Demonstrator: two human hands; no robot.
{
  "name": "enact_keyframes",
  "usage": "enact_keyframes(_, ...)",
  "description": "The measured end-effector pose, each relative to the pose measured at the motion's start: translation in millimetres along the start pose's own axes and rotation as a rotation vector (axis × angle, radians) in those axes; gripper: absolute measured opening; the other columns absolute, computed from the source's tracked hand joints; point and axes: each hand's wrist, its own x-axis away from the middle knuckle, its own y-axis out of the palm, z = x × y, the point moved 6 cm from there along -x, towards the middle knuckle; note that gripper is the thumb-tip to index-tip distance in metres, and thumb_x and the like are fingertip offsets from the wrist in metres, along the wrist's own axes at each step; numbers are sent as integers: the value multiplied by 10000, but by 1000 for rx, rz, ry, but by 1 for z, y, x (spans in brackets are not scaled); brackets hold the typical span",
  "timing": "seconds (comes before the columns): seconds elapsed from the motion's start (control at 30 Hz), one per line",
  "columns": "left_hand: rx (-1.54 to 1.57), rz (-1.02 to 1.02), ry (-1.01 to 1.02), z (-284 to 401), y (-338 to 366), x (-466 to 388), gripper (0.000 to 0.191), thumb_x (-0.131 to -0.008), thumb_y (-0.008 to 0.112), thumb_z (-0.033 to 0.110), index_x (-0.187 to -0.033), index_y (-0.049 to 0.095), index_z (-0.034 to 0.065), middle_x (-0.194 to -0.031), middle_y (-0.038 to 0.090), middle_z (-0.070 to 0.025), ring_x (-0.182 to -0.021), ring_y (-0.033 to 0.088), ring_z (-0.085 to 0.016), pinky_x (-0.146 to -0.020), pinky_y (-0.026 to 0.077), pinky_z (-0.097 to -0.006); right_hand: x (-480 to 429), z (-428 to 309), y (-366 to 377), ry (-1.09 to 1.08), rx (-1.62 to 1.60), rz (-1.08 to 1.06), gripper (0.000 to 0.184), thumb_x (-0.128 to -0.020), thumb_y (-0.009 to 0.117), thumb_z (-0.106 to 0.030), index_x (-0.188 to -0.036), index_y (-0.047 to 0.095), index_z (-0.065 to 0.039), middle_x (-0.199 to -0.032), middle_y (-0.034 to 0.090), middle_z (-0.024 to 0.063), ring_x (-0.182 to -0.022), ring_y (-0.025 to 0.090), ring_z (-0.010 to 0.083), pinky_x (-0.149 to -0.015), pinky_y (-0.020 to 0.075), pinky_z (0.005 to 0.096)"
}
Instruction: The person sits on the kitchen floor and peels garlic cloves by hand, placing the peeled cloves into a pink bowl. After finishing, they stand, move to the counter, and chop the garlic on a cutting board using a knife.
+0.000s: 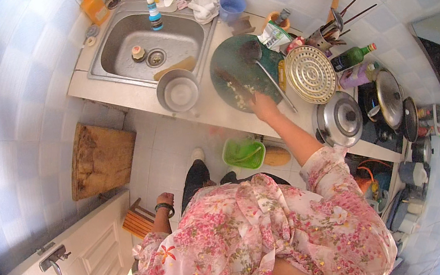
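My right hand (261, 105) is at the near edge of a round green cutting board (223, 68), closed on the handle of a cleaver (235, 83) whose dark blade lies low over the board. Small pale chopped pieces (240, 102) are scattered beside the blade. A ladle or spatula with a dark head (250, 51) and a long metal handle rests across the board's right side. My left hand (165, 199), with a dark bangle at the wrist, hangs low by my side, away from the counter; its fingers look curled, and whether it holds anything is unclear.
Left of the board, a metal pot (179, 92) stands by the steel sink (94, 71). To the right are a perforated steamer plate (310, 74), a green bottle (356, 56) and a lidded pan (338, 118). A green plastic basket (244, 154) sits below the counter edge; a door (88, 262) stands at lower left.
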Motion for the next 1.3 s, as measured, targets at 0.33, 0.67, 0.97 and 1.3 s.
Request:
enact_keyframes(0.33, -16, -96, -47, -19, 4, -5, 213, -796, 573, 194, -687, 637, 23, -561, 584, -72, -501, 581, -174, -500, 485, -336, -4, 5, -6, -27, 38, -35, 340, -824, 550, -282, -967, 558, 26, -909, 616, 270, -856, 597, 423, -777, 465, 482)
enact_keyframes(0.67, 34, -18, 21, -22, 9, -29, 160, -827, 589, 170, -814, 662, 28, -635, 615, -69, -527, 574, -164, -487, 487, -320, -1, 16, -6, -103, 77, 11, 343, -826, 538, -278, -1013, 559, 8, -829, 638, 232, -783, 621, 393, -693, 494, 485)
enact_keyframes(0.97, 18, 22, 444, 194, -8, 33, 224, -845, 587, 245, -860, 670, 37, -690, 643, -59, -594, 587, -123, -567, 484, -276, 19, 30, -7, 7, -14, 27, 325, -815, 567, -289, -966, 552, -1, -876, 622, 252, -838, 601, 408, -746, 465, 494)
enact_keyframes(1.3, -379, 34, 1065, 375, 21, 103, 209, -855, 569, 223, -970, 673, 81, -828, 666, -127, -745, 644, -255, -686, 504, -355, 15, 38, -20, -16, -54, 35, 347, -805, 555, -316, -996, 572, -26, -963, 619, 232, -902, 595, 385, -773, 464, 486)
